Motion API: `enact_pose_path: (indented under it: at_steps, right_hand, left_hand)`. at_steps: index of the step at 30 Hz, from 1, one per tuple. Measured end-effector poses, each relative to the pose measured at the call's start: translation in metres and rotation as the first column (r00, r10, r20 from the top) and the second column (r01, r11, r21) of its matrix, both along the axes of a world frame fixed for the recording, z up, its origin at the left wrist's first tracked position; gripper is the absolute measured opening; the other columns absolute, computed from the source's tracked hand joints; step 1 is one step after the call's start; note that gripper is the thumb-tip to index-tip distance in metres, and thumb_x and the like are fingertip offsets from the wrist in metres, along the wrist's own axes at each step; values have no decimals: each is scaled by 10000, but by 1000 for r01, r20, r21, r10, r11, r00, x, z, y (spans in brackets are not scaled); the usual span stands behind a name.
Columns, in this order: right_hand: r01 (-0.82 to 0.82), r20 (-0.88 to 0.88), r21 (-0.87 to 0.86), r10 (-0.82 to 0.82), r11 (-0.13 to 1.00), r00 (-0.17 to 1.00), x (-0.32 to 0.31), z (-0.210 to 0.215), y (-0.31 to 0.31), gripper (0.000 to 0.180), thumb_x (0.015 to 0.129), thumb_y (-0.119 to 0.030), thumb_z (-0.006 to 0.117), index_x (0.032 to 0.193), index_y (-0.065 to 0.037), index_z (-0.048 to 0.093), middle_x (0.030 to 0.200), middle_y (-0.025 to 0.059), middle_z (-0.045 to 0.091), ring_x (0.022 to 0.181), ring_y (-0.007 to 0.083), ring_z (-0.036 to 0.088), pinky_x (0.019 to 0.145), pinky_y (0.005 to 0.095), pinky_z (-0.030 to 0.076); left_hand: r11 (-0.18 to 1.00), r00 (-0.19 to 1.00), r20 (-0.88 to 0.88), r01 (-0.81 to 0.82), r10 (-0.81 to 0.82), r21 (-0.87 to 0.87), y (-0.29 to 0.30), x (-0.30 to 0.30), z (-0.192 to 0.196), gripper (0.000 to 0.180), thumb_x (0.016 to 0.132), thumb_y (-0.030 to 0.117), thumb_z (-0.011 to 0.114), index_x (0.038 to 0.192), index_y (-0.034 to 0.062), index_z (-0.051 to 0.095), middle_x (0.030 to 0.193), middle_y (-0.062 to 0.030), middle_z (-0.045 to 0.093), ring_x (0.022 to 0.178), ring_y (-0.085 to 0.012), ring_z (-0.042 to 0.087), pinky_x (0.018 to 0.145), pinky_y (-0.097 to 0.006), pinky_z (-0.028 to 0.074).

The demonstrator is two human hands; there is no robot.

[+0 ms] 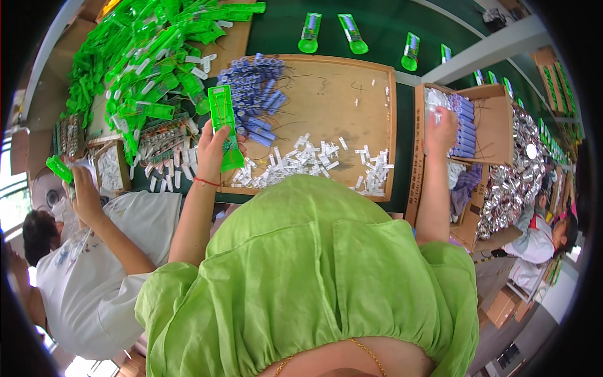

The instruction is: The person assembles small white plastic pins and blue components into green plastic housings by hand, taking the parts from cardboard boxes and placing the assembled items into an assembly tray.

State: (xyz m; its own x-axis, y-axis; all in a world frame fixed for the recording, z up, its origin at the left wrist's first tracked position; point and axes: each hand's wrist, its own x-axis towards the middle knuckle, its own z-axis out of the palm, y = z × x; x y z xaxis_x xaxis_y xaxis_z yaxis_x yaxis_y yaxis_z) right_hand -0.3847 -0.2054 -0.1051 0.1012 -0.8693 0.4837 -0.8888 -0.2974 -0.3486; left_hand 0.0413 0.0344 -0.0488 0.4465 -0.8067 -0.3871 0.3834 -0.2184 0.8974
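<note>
My left hand (pixel 212 152) is closed round a long green plastic casing (pixel 221 108), held upright over the left side of a wooden tray; thin wires show inside the casing. My right hand (pixel 442 132) is in a cardboard box (pixel 496 113) at the right, fingers curled over small clear or white pieces (pixel 436 97). What those fingers hold, if anything, is hidden. Beside them stand blue cylindrical cells (pixel 465 129) in rows. More wired blue cells (pixel 248 78) are heaped in the tray behind the green casing. Small white plastic parts (pixel 301 160) lie along the tray's near edge.
A big pile of green casings (pixel 151 56) rises at the far left. Beyond the wooden tray (pixel 339 60), assembled green units (pixel 309 32) sit on a dark green surface. Shiny silver parts (pixel 512 182) fill the right. A co-worker's hand (pixel 86 201) holds a green piece at left.
</note>
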Motion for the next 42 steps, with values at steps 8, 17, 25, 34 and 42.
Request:
enact_pose_path:
  at_steps: [8,17,25,34,42]
  right_hand:
    - [-647,451,471,467,599,761,156,-45,27,181,836,-213,633,982,-110,662,908,90,669,821,253,641,728,355,507]
    - [-350,37,745,489,568,871,307,-53,49,596,771,-459,691,1132,-14,526,947,215,659,897,375,645,749,446,525]
    - [-402,132,521,394,753,910,245,-108,34,613,721,-242,725,1241,-16,491,1026,216,598,884,372,632,743,422,528]
    - [-871,981,106,90,480,169,228,97,84,327,815,-39,690,1126,-15,594,860,68,667,776,116,646,688,266,537]
    - [-837,793,88,471,540,387,225,88,104,238,763,-116,753,939,-32,618,805,60,658,696,149,661,602,286,516]
  left_hand:
    - [993,987,-122,-100,108,63,11,-6,-12,187,924,117,481,1099,58,460,784,-154,615,592,-238,632,527,-361,544]
    - [992,991,-61,-120,123,41,12,-18,-12,234,935,121,466,1157,53,443,803,-141,611,579,-221,623,513,-340,538]
    - [995,986,-164,-12,27,96,-3,-32,-12,278,933,127,478,1199,58,431,799,-144,610,604,-225,634,508,-346,536]
    - [991,991,-10,131,-131,0,-26,-66,4,249,932,108,496,1167,38,450,810,-127,624,617,-199,640,536,-328,548]
    - [975,978,48,207,-204,-75,-20,-85,24,426,921,90,508,1329,27,399,904,-127,648,694,-183,650,587,-295,549]
